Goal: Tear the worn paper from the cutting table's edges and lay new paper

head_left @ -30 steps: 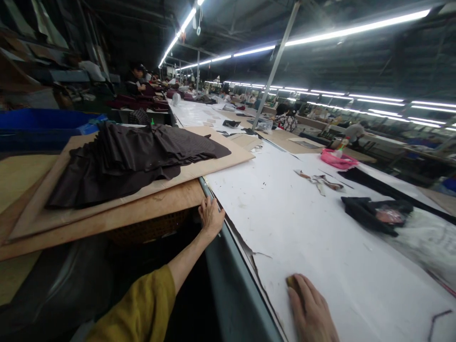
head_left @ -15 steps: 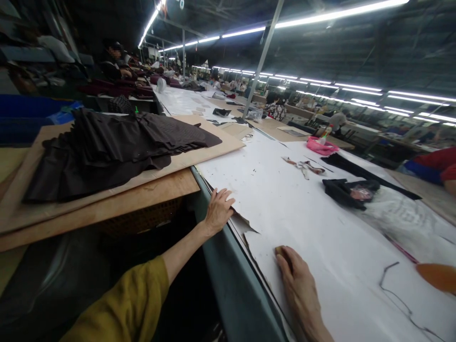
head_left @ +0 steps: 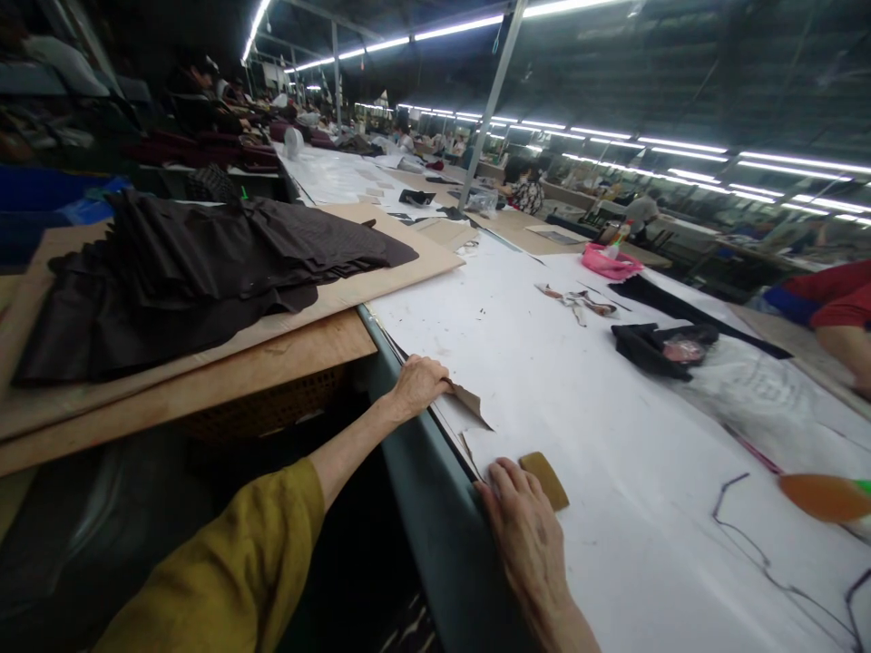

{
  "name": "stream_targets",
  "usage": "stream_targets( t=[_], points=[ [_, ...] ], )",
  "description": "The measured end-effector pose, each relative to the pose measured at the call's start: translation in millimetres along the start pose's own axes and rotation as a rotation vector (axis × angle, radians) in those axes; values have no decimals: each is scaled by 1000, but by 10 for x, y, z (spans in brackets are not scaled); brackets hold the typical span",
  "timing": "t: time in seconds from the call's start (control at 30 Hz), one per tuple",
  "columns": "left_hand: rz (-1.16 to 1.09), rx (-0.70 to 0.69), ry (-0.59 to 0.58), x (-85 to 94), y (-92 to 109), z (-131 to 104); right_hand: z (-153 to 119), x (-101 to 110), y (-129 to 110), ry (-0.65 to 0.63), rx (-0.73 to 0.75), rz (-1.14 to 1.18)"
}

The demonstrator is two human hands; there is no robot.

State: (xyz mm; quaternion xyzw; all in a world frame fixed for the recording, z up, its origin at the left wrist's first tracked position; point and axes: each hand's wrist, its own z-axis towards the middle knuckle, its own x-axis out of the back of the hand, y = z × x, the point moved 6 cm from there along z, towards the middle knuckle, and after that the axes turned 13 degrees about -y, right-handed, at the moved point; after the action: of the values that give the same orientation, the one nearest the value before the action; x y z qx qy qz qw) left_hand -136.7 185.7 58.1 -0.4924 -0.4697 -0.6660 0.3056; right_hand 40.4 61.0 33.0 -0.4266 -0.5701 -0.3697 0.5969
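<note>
A white sheet covers the table, its near edge torn, with a brownish flap curled up. My left hand is closed on that torn edge, its fingertips partly hidden. Farther along the same edge, my right hand has its thumb at the table's side and its fingers bent over the sheet, closed on the sheet's edge. Beside those fingers lies a flat yellowish-brown block with rounded corners, free of my grip.
Dark brown material pieces are heaped on a board at left. A black piece, clear plastic, a pink basket, an orange object and a dark cord lie at right. A person's red sleeve shows beyond.
My right hand has let go of the yellowish-brown block and shifted left to the sheet's edge. My left hand has closed at the torn flap, which stands up more.
</note>
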Motion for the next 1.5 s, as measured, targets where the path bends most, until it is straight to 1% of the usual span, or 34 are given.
stream_targets(
  t=[0.13, 0.2, 0.3, 0.5, 0.57, 0.63, 0.67, 0.73, 0.8, 0.83, 0.87, 0.93, 1.03, 1.1, 1.13, 1.17, 1.23, 1.3, 1.33, 1.4, 1.5],
  points=[
    [15, 17, -16, 60, 15, 54, 14, 32, 78, 35, -6, 109],
    [21, 29, -24, 98, 28, 87, 30, 49, 74, 24, -22, 51],
    [27, 40, -37, 134, 43, 116, 48, 65, -4, -17, -1, -88],
    [28, 35, -35, 115, 37, 101, 21, 91, -199, -47, 11, -322],
    [28, 30, -22, 100, 23, 101, 23, 128, -254, -52, -14, -356],
    [34, 17, 1, 89, 11, 102, 40, 203, -251, -58, -73, -346],
    [39, 7, 17, 87, 8, 97, 53, 255, -207, -60, -125, -315],
    [49, -16, 66, 92, 14, 67, 76, 367, -21, -74, -271, -194],
    [57, -37, 135, 108, 41, -1, 86, 434, 257, -118, -424, 20],
    [58, -44, 175, 116, 63, -51, 90, 443, 391, -146, -470, 148],
    [58, -51, 215, 120, 91, -110, 99, 444, 502, -173, -481, 271],
    [52, -57, 289, 115, 158, -246, 127, 448, 651, -205, -440, 457],
    [28, -48, 376, 67, 285, -460, 168, 490, 726, -201, -338, 570],
    [2, -86, 406, 15, 420, -581, 190, 521, 730, -199, -295, 614],
    [-13, -147, 390, -25, 519, -623, 201, 533, 733, -202, -282, 635],
    [-29, -235, 344, -79, 640, -652, 212, 538, 741, -208, -273, 654],
    [-52, -432, 190, -218, 909, -692, 236, 533, 771, -221, -257, 696],
    [-47, -570, 14, -373, 1157, -726, 256, 503, 815, -229, -241, 743],
    [-34, -605, -49, -439, 1260, -744, 262, 479, 836, -233, -233, 770],
    [-7, -639, -136, -546, 1430, -786, 262, 428, 860, -238, -216, 829],
    [1, -653, -204, -648, 1606, -878, 226, 375, 829, -241, -187, 920]
  ],
)
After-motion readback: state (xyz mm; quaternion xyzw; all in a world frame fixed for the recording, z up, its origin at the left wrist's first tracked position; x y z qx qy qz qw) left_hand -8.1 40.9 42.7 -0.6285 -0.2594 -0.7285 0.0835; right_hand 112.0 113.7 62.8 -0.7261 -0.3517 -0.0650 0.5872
